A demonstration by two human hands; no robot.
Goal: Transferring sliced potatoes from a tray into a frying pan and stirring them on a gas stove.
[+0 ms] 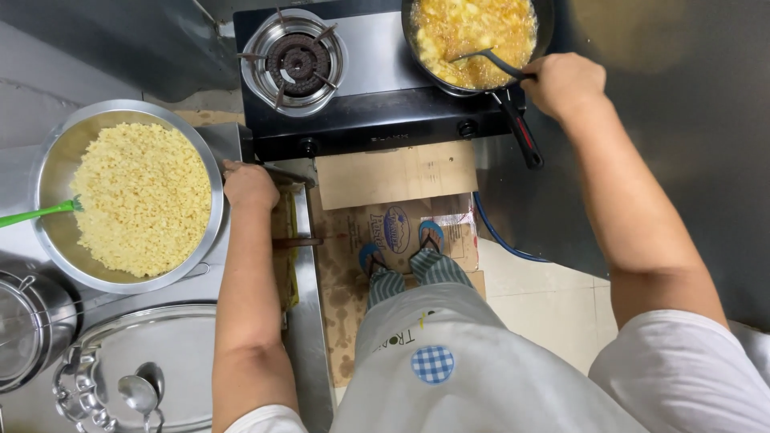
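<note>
- Head view: right hand (563, 82) at one o'clock, its grip closed round the dark handle of a ladle (489, 58) whose bowl sits in the frying pan (469, 40) on the right burner of the black stove (377, 88)
- The ladle looks stiff and light; the handle end, clear of the hot bubbling yellow mix, is the place to hold it; it may be greasy, so slippery
- The pan looks heavy and hot; take it only by its long black-and-red handle (521, 128), pointing toward five o'clock
- Left hand (250, 186) at nine o'clock rests knuckles-up on the steel worktop (309, 337) edge, curled, holding nothing I can see, just beside the wide steel bowl (132, 196) of pale crumbly grains
</note>
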